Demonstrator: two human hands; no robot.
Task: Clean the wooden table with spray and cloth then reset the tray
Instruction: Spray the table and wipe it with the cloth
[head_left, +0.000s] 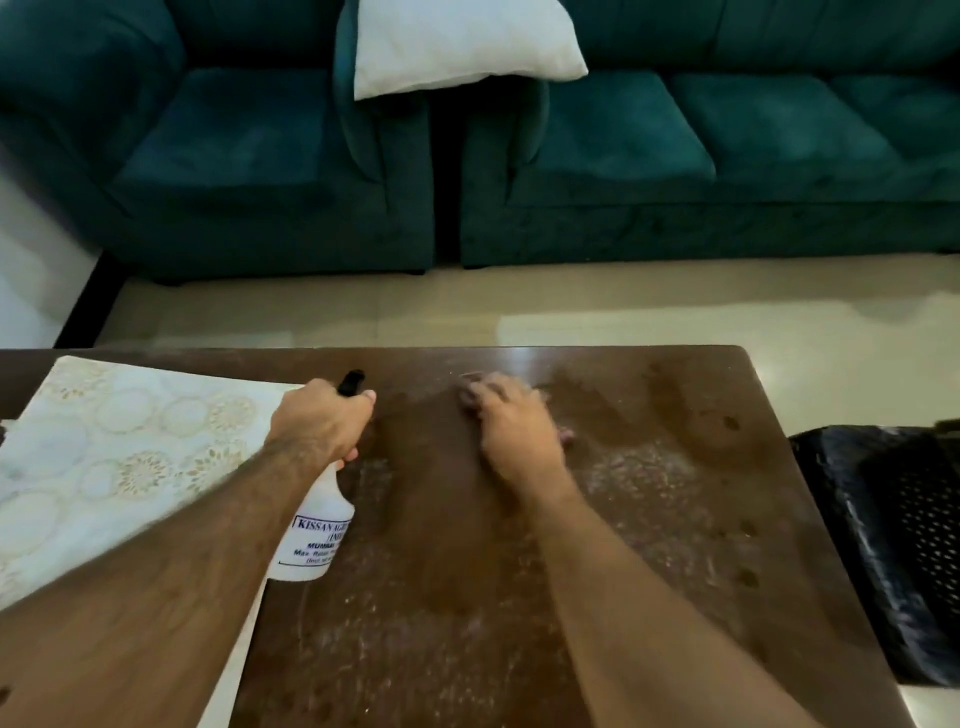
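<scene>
The only writing I can read sits on the white plastic spray bottle with a black trigger head (316, 525), which my left hand (324, 423) grips by the neck above the brown wooden worktop (649, 519). Its label is a white panel with a blue border and blue letters. The top line reads "KISSAN AGR", cut off where the bottle curves away. Below it I make out "(IND", then "MUMBAI". A smaller line seems to begin "Max Retail", though that print is too blurred for me to be sure.
</scene>
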